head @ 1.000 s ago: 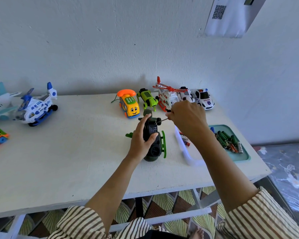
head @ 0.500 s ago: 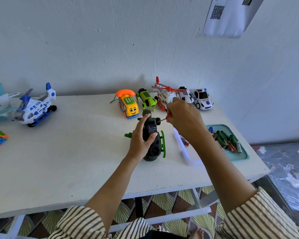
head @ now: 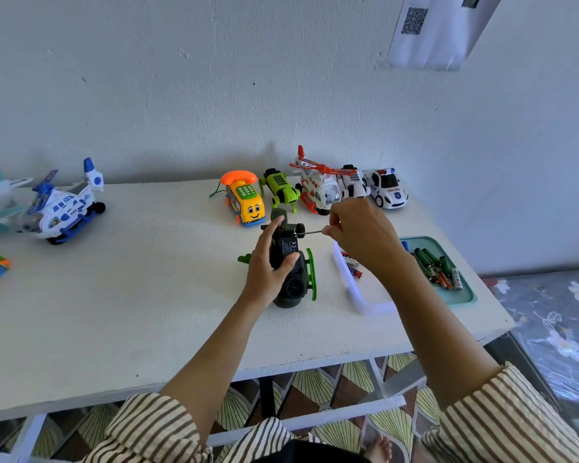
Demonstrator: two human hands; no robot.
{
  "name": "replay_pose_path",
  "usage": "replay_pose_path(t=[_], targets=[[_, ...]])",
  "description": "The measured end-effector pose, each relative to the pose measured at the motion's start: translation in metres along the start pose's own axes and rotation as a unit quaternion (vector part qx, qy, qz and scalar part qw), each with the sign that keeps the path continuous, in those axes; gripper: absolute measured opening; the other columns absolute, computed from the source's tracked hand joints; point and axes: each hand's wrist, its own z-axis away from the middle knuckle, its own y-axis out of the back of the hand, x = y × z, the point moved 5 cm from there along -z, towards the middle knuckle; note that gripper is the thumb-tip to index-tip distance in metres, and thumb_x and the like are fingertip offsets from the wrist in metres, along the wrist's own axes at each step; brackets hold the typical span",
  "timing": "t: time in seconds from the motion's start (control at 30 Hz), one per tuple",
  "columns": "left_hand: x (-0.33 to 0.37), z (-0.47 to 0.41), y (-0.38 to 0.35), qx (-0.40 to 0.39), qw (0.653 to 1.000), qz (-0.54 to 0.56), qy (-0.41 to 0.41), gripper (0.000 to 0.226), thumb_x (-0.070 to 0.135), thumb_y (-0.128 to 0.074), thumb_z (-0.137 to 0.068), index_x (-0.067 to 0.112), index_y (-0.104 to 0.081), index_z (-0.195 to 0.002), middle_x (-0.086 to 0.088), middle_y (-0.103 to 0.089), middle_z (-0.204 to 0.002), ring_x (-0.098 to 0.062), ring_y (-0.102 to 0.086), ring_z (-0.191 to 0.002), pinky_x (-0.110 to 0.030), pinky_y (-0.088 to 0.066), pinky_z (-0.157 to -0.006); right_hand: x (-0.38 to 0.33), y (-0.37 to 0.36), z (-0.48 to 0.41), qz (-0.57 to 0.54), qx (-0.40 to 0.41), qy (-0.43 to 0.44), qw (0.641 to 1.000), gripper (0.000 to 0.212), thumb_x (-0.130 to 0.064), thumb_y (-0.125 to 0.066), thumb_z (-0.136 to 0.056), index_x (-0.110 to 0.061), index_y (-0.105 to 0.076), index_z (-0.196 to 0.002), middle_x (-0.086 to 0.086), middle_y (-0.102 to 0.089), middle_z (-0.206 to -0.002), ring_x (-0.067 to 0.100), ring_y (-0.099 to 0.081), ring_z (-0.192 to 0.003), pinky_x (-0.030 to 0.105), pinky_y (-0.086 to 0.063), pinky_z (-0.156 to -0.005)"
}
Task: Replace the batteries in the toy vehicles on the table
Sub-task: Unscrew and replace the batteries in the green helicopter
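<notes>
At frame centre the left hand (head: 267, 266) grips an upturned green helicopter (head: 294, 289), while the right hand (head: 358, 232) pinches a screwdriver (head: 310, 231) at its battery cover. The job seems mid-task: this cover looks unopened, batteries (head: 430, 264) wait in the tray (head: 466, 297) at right, and several toys (head: 245, 202) remain behind.

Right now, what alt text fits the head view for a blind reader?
A person's left hand holds a dark green toy helicopter upside down on a white table while the right hand pinches a screwdriver against it. Other toys line the wall; a teal tray holds batteries.
</notes>
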Motion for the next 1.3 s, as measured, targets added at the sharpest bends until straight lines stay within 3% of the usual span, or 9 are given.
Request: replay_pose_path(t=[0.23,0.43,0.57,0.77,0.9,0.97,1.03,1.2,1.3], targets=[[-0.002,0.007,0.01,0.025,0.997,0.064,0.017,0.066,0.026,-0.067,-0.087,0.035,-0.034,-0.144,0.008,-0.044,-0.144,-0.021,-0.06,-0.116,-0.043,-0.054,-0.091,0.017,-0.006,0.009,-0.158,0.072,-0.104,0.979,0.021,-0.012,-0.045,-0.095,-0.014,-0.047,-0.116,0.016,-0.06,-0.1,0.031,-0.057,-0.075,0.041,-0.048,-0.072],[-0.005,0.009,0.041,0.119,0.976,0.162,0.078,0.065,0.005,-0.062,-0.09,0.029,-0.034,-0.144,0.002,-0.043,-0.142,0.002,-0.063,-0.099,-0.017,-0.055,-0.074,0.018,-0.091,-0.005,-0.095,-0.074,-0.088,0.989,0.048,0.008,-0.034,-0.09,-0.01,-0.046,-0.133,0.019,-0.041,-0.124,0.034,-0.045,-0.112,0.038,-0.041,-0.091],[-0.005,0.013,0.066,0.162,0.969,0.171,0.078,0.065,0.012,-0.064,-0.091,0.037,-0.035,-0.143,0.006,-0.043,-0.144,-0.001,-0.052,-0.117,-0.024,-0.052,-0.09,0.016,-0.141,-0.006,0.026,-0.12,-0.025,0.992,0.034,0.0,-0.039,-0.09,-0.008,-0.052,-0.119,0.018,-0.053,-0.112,0.03,-0.048,-0.106,0.031,-0.038,-0.087],[-0.005,0.022,0.082,0.184,0.963,0.181,0.079,0.064,0.009,-0.062,-0.092,0.035,-0.035,-0.144,0.007,-0.043,-0.141,0.017,-0.051,-0.106,-0.008,-0.05,-0.073,0.018,-0.163,0.004,0.119,-0.194,0.0,0.974,0.012,-0.002,-0.039,-0.088,-0.011,-0.044,-0.083,0.018,-0.048,-0.104,0.029,-0.043,-0.098,0.031,-0.028,-0.078],[-0.003,0.022,0.083,0.209,0.953,0.205,0.084,0.063,0.013,-0.061,-0.093,0.038,-0.035,-0.143,0.006,-0.044,-0.141,0.0,-0.052,-0.117,-0.014,-0.052,-0.077,0.002,-0.129,0.003,-0.03,-0.12,-0.032,0.992,0.037,-0.029,-0.036,-0.101,-0.008,-0.066,-0.099,0.017,-0.054,-0.11,0.034,-0.047,-0.102,0.038,-0.038,-0.091],[0.001,0.02,0.079,0.222,0.945,0.224,0.082,0.061,0.013,-0.059,-0.094,0.039,-0.034,-0.143,0.008,-0.045,-0.138,0.001,-0.053,-0.114,-0.019,-0.054,-0.08,-0.012,-0.113,0.01,-0.298,-0.159,-0.121,0.933,0.054,-0.044,-0.028,-0.101,-0.007,-0.068,-0.093,0.018,-0.064,-0.099,0.03,-0.058,-0.093,0.039,-0.044,-0.086],[0.004,0.016,0.073,0.229,0.939,0.245,0.078,0.061,0.012,-0.058,-0.095,0.042,-0.031,-0.141,0.007,-0.044,-0.139,-0.005,-0.053,-0.118,-0.034,-0.052,-0.094,-0.03,-0.116,0.018,-0.523,-0.28,-0.171,0.786,0.066,-0.058,-0.02,-0.096,-0.007,-0.063,-0.099,0.017,-0.067,-0.094,0.025,-0.064,-0.084,0.036,-0.049,-0.074],[0.002,0.011,0.059,0.248,0.917,0.302,0.085,0.066,0.015,-0.058,-0.094,0.045,-0.024,-0.143,0.002,-0.04,-0.144,-0.014,-0.051,-0.125,-0.039,-0.049,-0.097,-0.043,-0.128,0.014,-0.765,-0.333,-0.25,0.491,0.049,-0.051,-0.045,-0.093,-0.01,-0.055,-0.118,0.023,-0.054,-0.128,0.039,-0.061,-0.105,0.04,-0.056,-0.076],[-0.004,0.007,0.06,0.249,0.915,0.305,0.084,0.056,0.02,-0.055,-0.095,0.035,-0.029,-0.143,0.006,-0.043,-0.141,-0.015,-0.048,-0.129,-0.037,-0.046,-0.1,-0.039,-0.133,0.002,-0.794,-0.291,-0.246,0.475,0.031,-0.028,-0.057,-0.092,-0.002,-0.057,-0.109,0.027,-0.051,-0.129,0.037,-0.062,-0.102,0.045,-0.058,-0.074]])
